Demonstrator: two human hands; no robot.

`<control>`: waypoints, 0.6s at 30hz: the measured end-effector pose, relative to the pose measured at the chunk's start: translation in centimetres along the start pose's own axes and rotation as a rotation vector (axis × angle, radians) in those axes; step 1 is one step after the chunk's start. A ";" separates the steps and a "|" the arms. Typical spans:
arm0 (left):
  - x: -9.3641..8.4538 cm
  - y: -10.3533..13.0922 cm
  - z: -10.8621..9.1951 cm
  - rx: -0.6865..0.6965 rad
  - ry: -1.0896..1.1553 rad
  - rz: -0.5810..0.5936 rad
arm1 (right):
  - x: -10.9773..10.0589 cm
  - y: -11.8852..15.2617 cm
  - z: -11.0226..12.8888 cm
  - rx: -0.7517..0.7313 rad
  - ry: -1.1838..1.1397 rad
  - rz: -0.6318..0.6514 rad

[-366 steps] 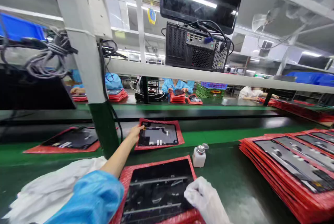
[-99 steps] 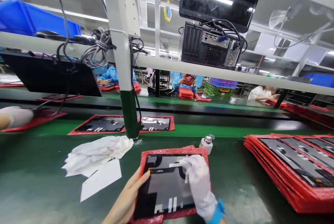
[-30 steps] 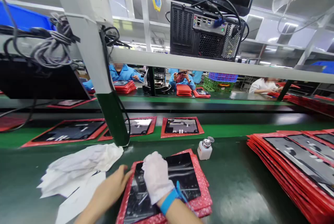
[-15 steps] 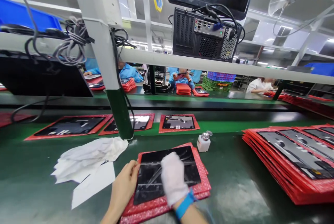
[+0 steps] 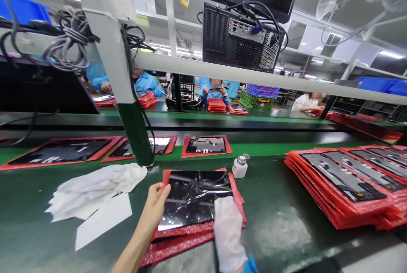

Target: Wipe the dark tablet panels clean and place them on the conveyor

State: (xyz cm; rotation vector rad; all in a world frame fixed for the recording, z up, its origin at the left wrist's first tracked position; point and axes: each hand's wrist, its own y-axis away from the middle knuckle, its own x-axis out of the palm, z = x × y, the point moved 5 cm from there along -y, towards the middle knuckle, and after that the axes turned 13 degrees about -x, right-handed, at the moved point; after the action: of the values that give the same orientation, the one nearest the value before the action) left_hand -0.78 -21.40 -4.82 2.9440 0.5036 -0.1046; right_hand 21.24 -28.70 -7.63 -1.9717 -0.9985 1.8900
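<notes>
A glossy black tablet screen [image 5: 190, 207] with wrinkled clear film on its face lies over red bubble-wrap sleeves [image 5: 178, 247], its near edge seeming slightly raised. My bare left hand [image 5: 156, 199] pinches the screen's upper left edge, thumb on top. At the lower right edge, my right hand [image 5: 227, 222], in a white glove with a blue wrist strap [image 5: 249, 265], closes on the screen; its fingertips are partly hidden. Just beyond the right corner stands a small white pump bottle [image 5: 239, 168] with a metal top.
White cloths [image 5: 101, 182] and a white sheet [image 5: 104, 220] lie at left. Stacked red sleeves with panels [image 5: 333, 188] fill the right. More panels on red sleeves [image 5: 206, 146] line the green strip behind. A post [image 5: 135, 133] rises at left-centre; co-workers sit across.
My gloved hand has moved from the middle of the screen to its lower right edge. The screen has tilted a little and its film looks more wrinkled. The camera view has shifted.
</notes>
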 end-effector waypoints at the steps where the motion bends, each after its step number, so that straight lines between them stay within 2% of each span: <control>1: 0.3 0.0 0.2 -0.013 0.043 0.027 | 0.1 -0.5 2.4 -0.072 -0.039 -0.025; 4: 0.8 0.8 0.5 -0.049 0.139 0.102 | 0.4 -2.2 8.1 -0.213 -0.080 -0.056; 6: 0.9 1.6 0.3 -0.071 0.203 0.142 | 0.4 -2.8 9.1 -0.232 -0.088 -0.065; 7: 0.9 2.0 0.2 -0.083 0.239 0.161 | 0.5 -2.8 8.6 -0.235 -0.091 -0.072; 9: 0.8 2.5 0.0 -0.107 0.309 0.191 | 0.2 -2.3 5.7 -0.207 -0.074 -0.100; 12: 0.8 2.8 0.0 -0.139 0.355 0.207 | -0.9 -2.0 -1.9 -0.039 -0.050 -0.118; 14: 0.8 2.8 0.0 -0.148 0.372 0.205 | -2.2 -3.2 -6.4 0.065 -0.120 -0.093; 16: 0.7 3.0 -0.1 -0.134 0.385 0.202 | -3.5 -6.0 -8.3 0.029 -0.250 -0.059; 18: 0.7 3.4 -0.4 -0.113 0.391 0.221 | -4.5 -9.2 -7.7 -0.092 -0.428 0.003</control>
State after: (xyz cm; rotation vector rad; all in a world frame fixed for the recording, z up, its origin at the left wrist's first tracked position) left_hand 1.05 -24.27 -3.99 2.8868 0.2156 0.5150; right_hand 25.96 -22.49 2.51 -1.6429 -1.2056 2.3666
